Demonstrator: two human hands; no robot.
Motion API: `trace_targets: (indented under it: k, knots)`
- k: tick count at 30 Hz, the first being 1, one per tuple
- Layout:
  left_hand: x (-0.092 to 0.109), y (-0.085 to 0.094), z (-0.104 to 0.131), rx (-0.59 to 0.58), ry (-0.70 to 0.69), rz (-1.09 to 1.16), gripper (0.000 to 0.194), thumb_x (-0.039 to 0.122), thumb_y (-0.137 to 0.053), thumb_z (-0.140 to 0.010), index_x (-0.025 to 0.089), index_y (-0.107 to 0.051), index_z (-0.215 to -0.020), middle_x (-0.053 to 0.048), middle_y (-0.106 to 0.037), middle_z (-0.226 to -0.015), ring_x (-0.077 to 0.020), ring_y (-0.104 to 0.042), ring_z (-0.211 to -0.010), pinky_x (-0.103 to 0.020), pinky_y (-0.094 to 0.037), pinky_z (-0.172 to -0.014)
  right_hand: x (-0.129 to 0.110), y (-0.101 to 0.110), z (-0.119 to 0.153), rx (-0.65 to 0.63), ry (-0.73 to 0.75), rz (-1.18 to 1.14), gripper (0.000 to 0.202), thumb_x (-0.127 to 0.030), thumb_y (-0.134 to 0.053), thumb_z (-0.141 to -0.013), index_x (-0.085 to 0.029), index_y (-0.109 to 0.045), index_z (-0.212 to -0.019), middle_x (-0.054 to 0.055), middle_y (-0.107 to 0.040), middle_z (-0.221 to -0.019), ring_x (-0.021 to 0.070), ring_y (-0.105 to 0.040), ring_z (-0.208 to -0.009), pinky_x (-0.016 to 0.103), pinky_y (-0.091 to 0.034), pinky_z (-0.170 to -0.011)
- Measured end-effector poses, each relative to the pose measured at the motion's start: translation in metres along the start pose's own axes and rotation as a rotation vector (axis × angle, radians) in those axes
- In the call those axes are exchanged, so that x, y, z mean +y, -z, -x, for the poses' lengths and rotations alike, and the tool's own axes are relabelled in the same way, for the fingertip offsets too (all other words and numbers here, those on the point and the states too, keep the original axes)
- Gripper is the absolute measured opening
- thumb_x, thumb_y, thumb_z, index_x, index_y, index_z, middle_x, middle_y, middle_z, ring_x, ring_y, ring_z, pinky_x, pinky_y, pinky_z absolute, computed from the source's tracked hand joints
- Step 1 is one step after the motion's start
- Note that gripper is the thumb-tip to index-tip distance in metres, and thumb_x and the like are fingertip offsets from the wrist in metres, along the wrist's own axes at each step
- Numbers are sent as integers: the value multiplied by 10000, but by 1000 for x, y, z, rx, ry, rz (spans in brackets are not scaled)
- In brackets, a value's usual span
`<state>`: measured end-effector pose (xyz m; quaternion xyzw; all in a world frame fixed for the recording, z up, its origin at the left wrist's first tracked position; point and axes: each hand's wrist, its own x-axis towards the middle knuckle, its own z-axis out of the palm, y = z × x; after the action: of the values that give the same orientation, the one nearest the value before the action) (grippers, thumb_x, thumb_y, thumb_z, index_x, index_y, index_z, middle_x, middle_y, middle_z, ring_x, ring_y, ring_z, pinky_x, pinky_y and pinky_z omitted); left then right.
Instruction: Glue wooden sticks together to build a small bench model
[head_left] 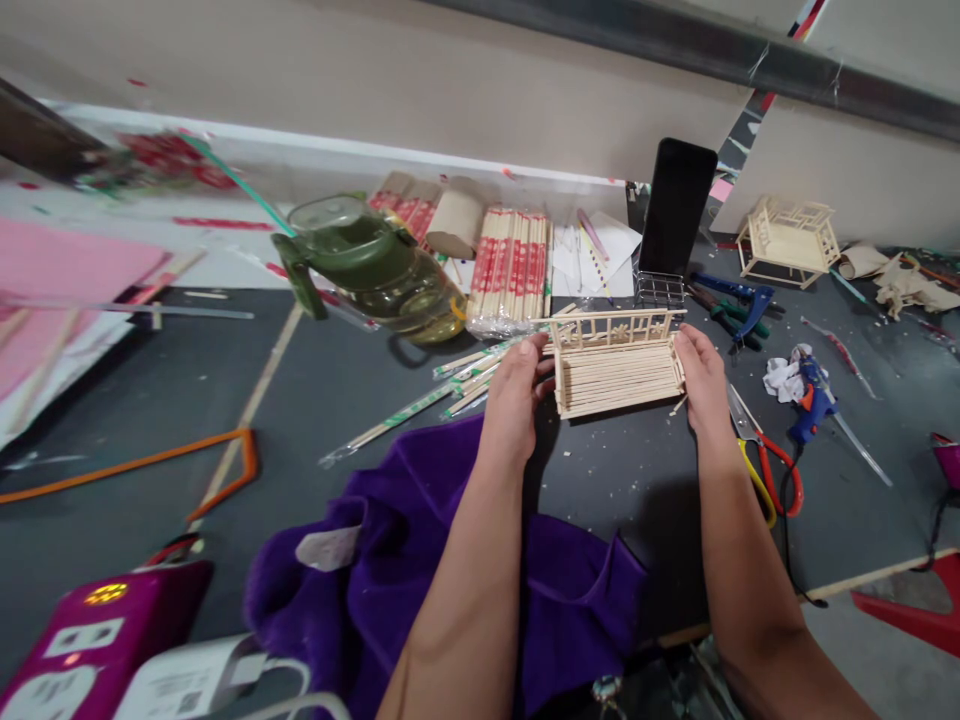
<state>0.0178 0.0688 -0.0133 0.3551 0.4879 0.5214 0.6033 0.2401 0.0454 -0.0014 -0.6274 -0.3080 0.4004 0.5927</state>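
Between my two hands is a small bench model made of thin wooden sticks (621, 380), with a slatted seat and a low railed back. My left hand (516, 395) grips its left end, the thumb on top and the fingers curled behind. The right end is held by my right hand (699, 375), whose fingertips press near the back corner. Wrapped chopsticks (420, 405) lie just left of the bench. Under my left forearm is a crumpled purple cloth (405, 500).
A green-topped jug (375, 265) leans behind chopstick bundles (510, 262). Behind the bench, a phone (679, 205) stands on a wire holder. To the right are scissors (761, 455), a blue glue gun (814, 400), pliers (739, 305) and another stick model (787, 240). A purple power strip (90, 635) sits lower left.
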Motion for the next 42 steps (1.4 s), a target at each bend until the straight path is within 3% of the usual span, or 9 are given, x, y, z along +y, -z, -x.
trace_targets:
  k: [16, 35, 42]
  knots:
    - [0, -1, 1, 15, 4, 3, 483, 641, -651, -851, 235, -695, -1109, -110, -722, -1265, -269, -706, -1012, -325, -514, -668, 2, 1, -1, 0, 2, 10, 618, -639, -721, -777, -202, -643, -1208, 58, -747, -1039, 225, -699, -952, 379, -554, -857]
    - [-1, -1, 0, 20, 2, 24, 487, 648, -670, -832, 238, -706, -1091, -107, -735, -1214, -262, -706, -987, -327, -516, -665, 2, 1, 0, 5, -9, 12, 615, -643, -697, -795, -205, -643, -1223, 60, -744, -991, 228, -694, -909, 361, -555, -758]
    - [-1, -1, 0, 11, -9, 24, 487, 656, -662, -832, 241, -700, -1083, -101, -740, -1201, -270, -709, -1006, -339, -537, -694, 4, 2, -3, 0, 2, -7, 605, -649, -703, -783, -207, -659, -1193, 76, -750, -1063, 233, -703, -988, 401, -548, -880]
